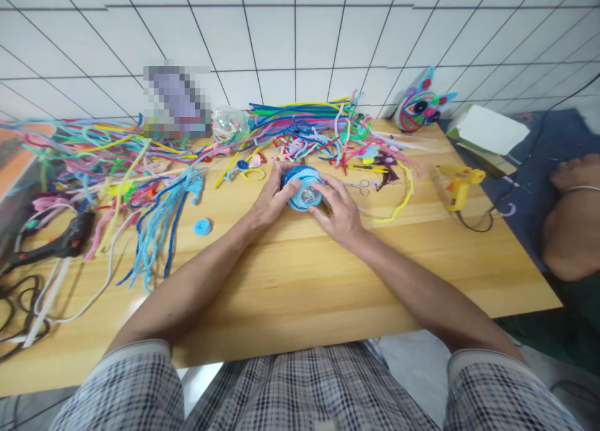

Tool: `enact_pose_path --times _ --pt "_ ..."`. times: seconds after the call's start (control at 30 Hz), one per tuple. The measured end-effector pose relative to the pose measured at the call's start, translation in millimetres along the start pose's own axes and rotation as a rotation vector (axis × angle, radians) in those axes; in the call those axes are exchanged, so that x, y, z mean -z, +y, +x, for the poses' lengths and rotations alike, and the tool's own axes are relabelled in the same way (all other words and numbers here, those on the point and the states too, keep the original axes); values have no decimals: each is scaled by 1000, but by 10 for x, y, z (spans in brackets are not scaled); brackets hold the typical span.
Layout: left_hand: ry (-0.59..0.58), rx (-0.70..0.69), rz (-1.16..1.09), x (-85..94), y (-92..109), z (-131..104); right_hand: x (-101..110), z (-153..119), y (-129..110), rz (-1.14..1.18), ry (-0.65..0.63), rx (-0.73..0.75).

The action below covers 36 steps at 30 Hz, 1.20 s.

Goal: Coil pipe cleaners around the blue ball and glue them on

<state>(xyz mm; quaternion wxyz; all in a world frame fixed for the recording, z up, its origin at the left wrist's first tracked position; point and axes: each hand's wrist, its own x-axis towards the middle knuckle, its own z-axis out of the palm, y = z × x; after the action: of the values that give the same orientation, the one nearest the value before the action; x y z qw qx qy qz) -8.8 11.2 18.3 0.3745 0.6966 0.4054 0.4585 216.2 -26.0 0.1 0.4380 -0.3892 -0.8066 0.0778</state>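
1. At the front left, a black glue gun is lying on the wooden table near loops of black cable
2. Light and dark blue pipe cleaners are trailing toward the near edge, and a small light-blue coil is sitting to their right
3. The left hand is gripping one side of a round blue pipe-cleaner piece, its thumb lying across the top
4. The right hand is curling around the other side; the piece is showing its clear centre over mid-table
5. Small scissors are lying just beyond the right hand, while a yellow glue gun is resting well apart, farther right
6. A clear ball, long stacked pipe cleaners and a colourful animal head are lining the white tiled wall
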Motion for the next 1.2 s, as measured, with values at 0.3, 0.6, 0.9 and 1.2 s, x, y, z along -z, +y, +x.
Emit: enact_pose_path --times 0.3,0.6,0.9,1.2 --pt "-58 -44 59 17 -47 -9 1 21 -34 8 19 8" --pt "-131 -62 39 109 -12 -5 -17 17 -16 19 13 -18" --pt "-254 -80 96 189 -2 11 -4 18 22 -6 9 -18" --pt "-262 -90 89 185 -33 11 7 17 68 -7 9 8"
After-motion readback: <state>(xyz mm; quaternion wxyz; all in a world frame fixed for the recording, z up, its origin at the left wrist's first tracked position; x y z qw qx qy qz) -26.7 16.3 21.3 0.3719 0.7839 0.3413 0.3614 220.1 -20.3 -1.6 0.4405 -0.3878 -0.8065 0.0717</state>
